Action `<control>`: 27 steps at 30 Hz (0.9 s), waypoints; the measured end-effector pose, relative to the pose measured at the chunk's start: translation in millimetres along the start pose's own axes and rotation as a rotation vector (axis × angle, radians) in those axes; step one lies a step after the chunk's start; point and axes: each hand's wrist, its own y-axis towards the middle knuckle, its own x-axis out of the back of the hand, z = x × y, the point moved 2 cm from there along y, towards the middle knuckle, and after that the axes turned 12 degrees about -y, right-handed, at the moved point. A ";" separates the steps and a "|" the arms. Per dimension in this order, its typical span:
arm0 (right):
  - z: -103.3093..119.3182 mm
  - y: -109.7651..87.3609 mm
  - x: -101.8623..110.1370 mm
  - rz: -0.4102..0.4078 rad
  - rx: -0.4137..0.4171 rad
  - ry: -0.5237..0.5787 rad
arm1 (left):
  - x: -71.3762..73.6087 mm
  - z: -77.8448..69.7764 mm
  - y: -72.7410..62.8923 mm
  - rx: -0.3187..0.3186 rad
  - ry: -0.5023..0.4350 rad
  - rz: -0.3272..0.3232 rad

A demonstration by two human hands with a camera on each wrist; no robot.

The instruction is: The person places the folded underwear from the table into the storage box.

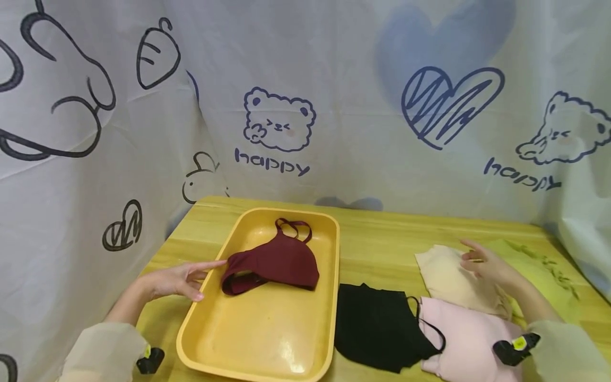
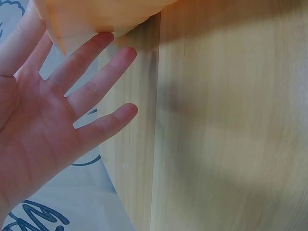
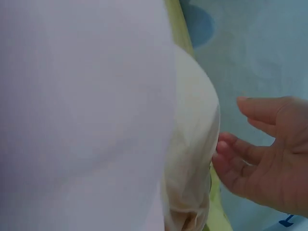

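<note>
A maroon bra (image 1: 286,260) lies in the upper part of a yellow tray (image 1: 267,334), its straps toward the far end. My left hand (image 1: 174,281) is at the tray's left side, fingers spread, index fingertip and thumb at the rim. In the left wrist view, the fingers of that hand (image 2: 53,106) look straight, some tips meeting the tray's outer wall (image 2: 103,17). Loosely bent and holding nothing, my right hand (image 1: 491,268) is over a cream garment (image 1: 444,270). The right wrist view shows its fingers beside the cream cloth (image 3: 195,120).
Right of the tray lies a black strappy top (image 1: 372,326), partly against a pink garment (image 1: 472,334). A yellow-green garment (image 1: 534,265) spreads at the far right of the wooden table (image 1: 377,244). White curtains (image 1: 343,138) with drawings hang behind and at the sides.
</note>
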 end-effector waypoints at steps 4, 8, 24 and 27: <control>-9.4 -7.1 -1.0 0.036 -0.040 -0.070 | -1.0 3.5 0.2 0.008 -0.005 -0.003; -15.0 -10.2 -3.2 0.088 -0.092 -0.086 | -1.8 6.3 0.9 -0.002 -0.011 0.007; -9.5 -3.4 -14.7 0.140 -0.096 -0.018 | -1.0 6.4 -0.5 -0.018 -0.020 0.014; -10.6 -4.3 -14.0 0.130 -0.073 0.044 | 0.1 5.5 0.8 -0.020 -0.015 0.015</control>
